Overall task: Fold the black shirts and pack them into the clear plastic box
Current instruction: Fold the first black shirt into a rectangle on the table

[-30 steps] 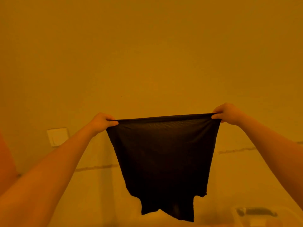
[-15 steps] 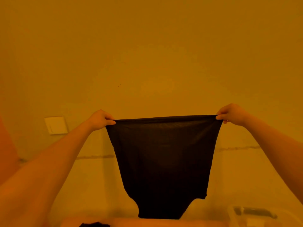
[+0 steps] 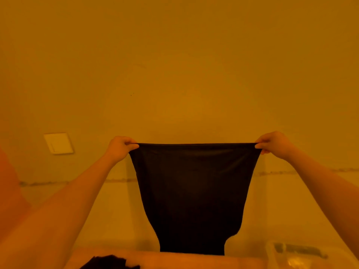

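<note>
Your left hand [image 3: 120, 147] and right hand [image 3: 273, 141] pinch the top corners of a black shirt [image 3: 192, 195], stretched taut and hanging before the wall [image 3: 174, 65], its lower end meeting the desk [image 3: 174, 261] near a clear plastic box [image 3: 272, 255].

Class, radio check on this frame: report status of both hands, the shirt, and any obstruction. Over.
Left hand and right hand pinch black shirt by top corners, stretched flat, hanging. Clear plastic box low right. Second dark garment below. Nothing blocking.
</note>
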